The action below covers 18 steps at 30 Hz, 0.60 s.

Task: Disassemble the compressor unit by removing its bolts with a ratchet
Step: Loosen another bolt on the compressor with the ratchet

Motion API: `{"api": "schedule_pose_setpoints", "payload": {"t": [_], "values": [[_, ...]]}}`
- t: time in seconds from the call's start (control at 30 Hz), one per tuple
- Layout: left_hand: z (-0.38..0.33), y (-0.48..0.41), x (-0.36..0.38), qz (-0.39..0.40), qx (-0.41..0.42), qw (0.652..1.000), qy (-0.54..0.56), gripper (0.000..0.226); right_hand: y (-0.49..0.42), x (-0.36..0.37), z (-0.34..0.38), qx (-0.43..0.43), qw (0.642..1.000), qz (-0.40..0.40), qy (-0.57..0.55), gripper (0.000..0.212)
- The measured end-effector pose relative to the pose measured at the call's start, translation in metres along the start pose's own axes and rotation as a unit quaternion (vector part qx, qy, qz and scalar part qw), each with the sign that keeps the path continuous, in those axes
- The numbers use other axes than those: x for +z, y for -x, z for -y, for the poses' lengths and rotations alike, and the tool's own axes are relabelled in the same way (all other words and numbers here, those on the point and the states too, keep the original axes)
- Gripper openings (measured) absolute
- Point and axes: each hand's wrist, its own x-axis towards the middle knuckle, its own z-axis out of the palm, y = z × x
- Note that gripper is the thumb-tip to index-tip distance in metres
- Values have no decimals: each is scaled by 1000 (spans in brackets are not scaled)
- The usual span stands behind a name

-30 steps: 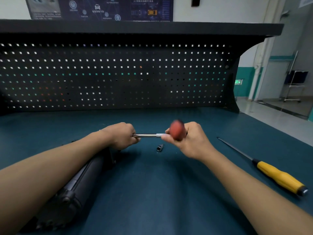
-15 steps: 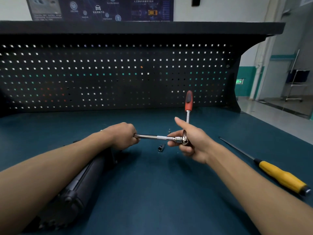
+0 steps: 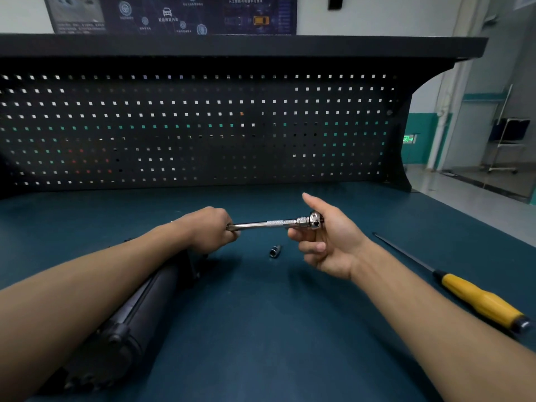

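Note:
The black cylindrical compressor [image 3: 130,323] lies on the bench under my left forearm, its far end hidden by my left hand [image 3: 208,227]. That fist grips the left end of a chrome extension bar [image 3: 266,224], which runs level to the right. At the bar's right end sits the ratchet head [image 3: 314,220]. My right hand [image 3: 327,242] holds it with curled fingers, palm turned toward me and thumb raised. The ratchet's red handle is out of sight behind this hand.
A loose socket [image 3: 275,251] lies on the blue-green mat [image 3: 261,329] just below the bar. A long screwdriver with a yellow handle [image 3: 475,300] lies at the right. A black pegboard [image 3: 203,126] closes off the back of the bench.
The red ratchet handle swung from pointing toward me, to standing up and away, to hidden behind my right hand. My right hand turned with it. The left hand stayed put.

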Motion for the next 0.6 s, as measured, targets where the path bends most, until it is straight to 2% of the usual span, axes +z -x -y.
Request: {"api": "schedule_pose_setpoints", "payload": {"t": [0.13,0.33,0.6], "values": [[0,1,0,0,5,1000,5,47,1,1,1,-19,999,-4,43,53],[2,-2,1,-2,5,1000,0,49,1,-2,2,-60,989,-29,131,16],[3,-4,3,0,1,1000,-15,46,-1,-10,-4,-131,956,-46,259,9]]}}
